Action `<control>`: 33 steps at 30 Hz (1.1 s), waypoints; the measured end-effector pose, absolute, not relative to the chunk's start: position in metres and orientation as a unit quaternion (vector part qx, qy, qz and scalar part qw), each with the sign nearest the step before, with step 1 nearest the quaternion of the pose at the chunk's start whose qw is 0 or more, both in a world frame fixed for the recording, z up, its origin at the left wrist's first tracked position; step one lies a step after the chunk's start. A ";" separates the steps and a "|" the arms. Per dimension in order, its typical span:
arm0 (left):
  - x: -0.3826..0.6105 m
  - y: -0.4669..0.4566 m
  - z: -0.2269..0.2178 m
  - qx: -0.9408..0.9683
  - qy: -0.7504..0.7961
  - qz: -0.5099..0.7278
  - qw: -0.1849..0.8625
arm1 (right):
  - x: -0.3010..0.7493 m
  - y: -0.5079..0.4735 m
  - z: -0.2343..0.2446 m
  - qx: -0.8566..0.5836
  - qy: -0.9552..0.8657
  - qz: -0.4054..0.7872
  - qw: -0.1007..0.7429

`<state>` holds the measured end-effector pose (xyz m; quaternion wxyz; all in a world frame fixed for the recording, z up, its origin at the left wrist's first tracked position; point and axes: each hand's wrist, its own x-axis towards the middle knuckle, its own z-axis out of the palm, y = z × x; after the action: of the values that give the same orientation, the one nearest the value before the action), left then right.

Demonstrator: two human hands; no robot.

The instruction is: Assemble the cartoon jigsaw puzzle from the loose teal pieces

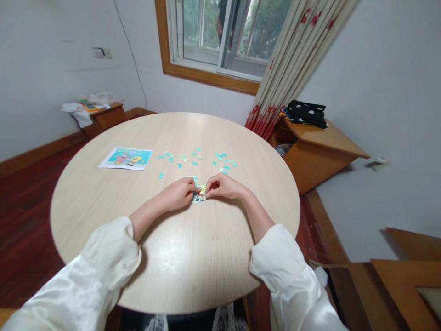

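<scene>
Both my hands meet at the middle of a round light-wood table. My left hand and my right hand have their fingers curled and pinch a small, partly joined cluster of jigsaw pieces lying on the tabletop. Several loose turquoise puzzle pieces are scattered just beyond my hands. A printed picture sheet with cartoon figures lies flat at the far left of the table.
A low wooden cabinet with folded dark clothes stands to the right, by a curtain and window. A small stand with papers sits at the back left. Wooden boards lie at the lower right.
</scene>
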<state>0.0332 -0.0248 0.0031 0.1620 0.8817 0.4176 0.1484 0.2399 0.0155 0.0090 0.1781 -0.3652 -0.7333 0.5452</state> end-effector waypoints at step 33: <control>0.032 -0.025 0.002 0.881 0.413 0.150 0.175 | 0.237 0.013 0.012 -0.380 -0.811 0.407 0.179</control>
<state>0.0317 -0.0245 0.0020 0.1753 0.8810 0.4130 0.1502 0.2371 0.0126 0.0122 0.1793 -0.3799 -0.8109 0.4075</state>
